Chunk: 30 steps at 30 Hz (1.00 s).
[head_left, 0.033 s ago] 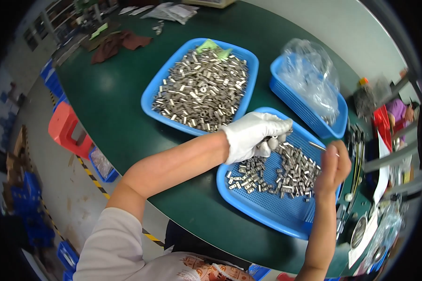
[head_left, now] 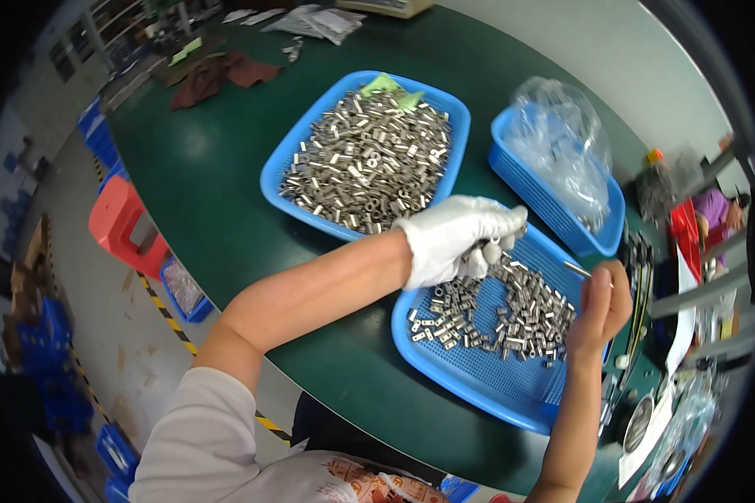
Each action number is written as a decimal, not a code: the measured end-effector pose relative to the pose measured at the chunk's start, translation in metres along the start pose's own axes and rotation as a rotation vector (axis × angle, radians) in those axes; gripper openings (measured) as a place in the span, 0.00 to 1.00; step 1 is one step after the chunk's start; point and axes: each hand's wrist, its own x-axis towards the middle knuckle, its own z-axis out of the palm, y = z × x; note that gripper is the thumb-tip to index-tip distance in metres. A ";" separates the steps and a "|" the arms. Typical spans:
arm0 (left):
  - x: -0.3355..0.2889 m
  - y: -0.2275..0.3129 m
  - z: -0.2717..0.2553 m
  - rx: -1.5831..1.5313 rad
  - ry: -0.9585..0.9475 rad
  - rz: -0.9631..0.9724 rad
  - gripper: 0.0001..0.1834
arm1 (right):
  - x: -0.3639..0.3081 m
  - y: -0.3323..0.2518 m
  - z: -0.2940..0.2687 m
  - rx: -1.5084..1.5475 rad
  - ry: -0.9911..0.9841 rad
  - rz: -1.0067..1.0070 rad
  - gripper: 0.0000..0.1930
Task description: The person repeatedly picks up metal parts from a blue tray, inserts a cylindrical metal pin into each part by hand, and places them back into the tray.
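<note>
My left hand [head_left: 449, 239], in a white glove, is curled closed over the far part of a blue tray [head_left: 478, 399]. Small silvery metal parts [head_left: 493, 249] show at its fingers; their exact shape is partly hidden. On the right, my bare right hand [head_left: 602, 310] pinches a thin metal rod [head_left: 576, 269], whose tip points toward the glove with a gap between. Below both hands, many small metal blocks with holes [head_left: 524, 323] lie loose in the tray. A larger heap of similar metal parts [head_left: 369, 159] fills another blue basket [head_left: 279, 203] beyond my left hand.
A blue basket [head_left: 553, 220] with clear plastic bags [head_left: 559, 147] stands at the far right. Brown cloth [head_left: 218, 77] lies on the green table [head_left: 197, 180] at the far left. Tools [head_left: 639, 281] crowd the right side. A red stool [head_left: 119, 220] stands left of the table.
The whole view has shifted slightly, so the baskets sit a little farther right and lower. The rod in my right hand has moved a little, tilting differently. Both hands keep their grip.
</note>
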 end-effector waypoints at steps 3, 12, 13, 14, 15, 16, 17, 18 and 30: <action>-0.011 0.033 -0.020 -0.031 0.126 0.306 0.08 | 0.001 0.001 0.001 0.012 0.030 0.015 0.13; -0.027 0.080 -0.088 0.118 0.579 0.789 0.14 | 0.000 -0.002 -0.002 -0.008 -0.022 -0.034 0.14; -0.024 0.079 -0.094 0.340 0.520 0.921 0.15 | 0.000 -0.003 -0.003 -0.006 -0.010 -0.027 0.14; -0.023 0.078 -0.088 0.344 0.517 0.922 0.15 | 0.000 -0.003 -0.007 -0.013 0.007 -0.017 0.14; -0.023 0.076 -0.083 0.480 0.590 0.903 0.14 | 0.001 -0.003 -0.010 0.023 0.002 -0.014 0.12; -0.023 0.071 -0.076 0.618 0.665 0.868 0.14 | 0.001 -0.005 -0.009 0.022 0.004 0.000 0.12; -0.022 0.066 -0.068 0.598 0.612 0.905 0.14 | 0.003 -0.009 -0.004 0.024 0.014 0.037 0.10; -0.020 0.062 -0.063 0.688 0.566 0.947 0.14 | 0.006 -0.011 0.002 0.024 0.023 0.077 0.08; 0.022 -0.016 0.001 0.336 0.174 0.349 0.12 | -0.014 0.006 0.040 -0.561 -0.725 -0.068 0.07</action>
